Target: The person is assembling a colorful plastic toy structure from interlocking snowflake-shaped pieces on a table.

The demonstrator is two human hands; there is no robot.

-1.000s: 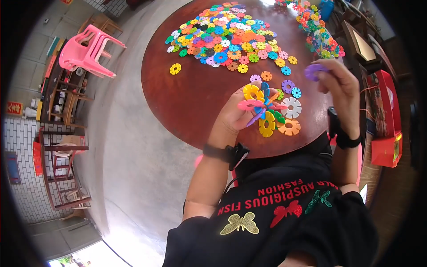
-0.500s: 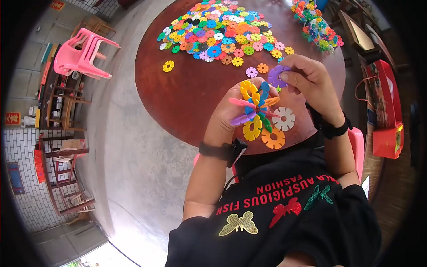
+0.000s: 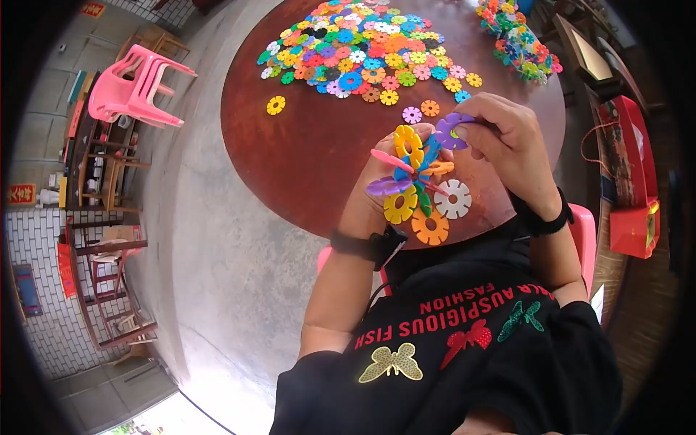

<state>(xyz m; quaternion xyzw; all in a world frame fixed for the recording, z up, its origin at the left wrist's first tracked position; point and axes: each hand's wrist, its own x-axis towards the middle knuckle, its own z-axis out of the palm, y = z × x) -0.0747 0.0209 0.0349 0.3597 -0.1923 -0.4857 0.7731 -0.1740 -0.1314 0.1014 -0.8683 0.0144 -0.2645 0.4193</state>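
Note:
My left hand (image 3: 368,177) holds a cluster of slotted flower-shaped plastic discs (image 3: 409,174), pushed together so they fan out in yellow, blue, pink, purple, green and orange. A white disc (image 3: 454,199) and an orange disc (image 3: 430,228) sit at its lower right and seem joined to it. Between thumb and fingers, my right hand (image 3: 507,134) pinches a purple disc (image 3: 451,132). Its edge meets the blue disc (image 3: 431,150) at the cluster's upper right; whether their slots are interlocked I cannot tell. My left fingers are partly hidden behind the cluster.
Many loose discs (image 3: 362,54) lie heaped across the far side of the round brown table (image 3: 283,159). A yellow disc (image 3: 275,105) lies apart on the left. Joined colourful discs (image 3: 523,54) stand at the far right. Pink stacked chairs (image 3: 134,83) are to the left, a red bag (image 3: 627,152) right.
The purple disc has come left and down slightly, from apart to touching the cluster's blue disc. The cluster has turned and shifted a little left in my left hand.

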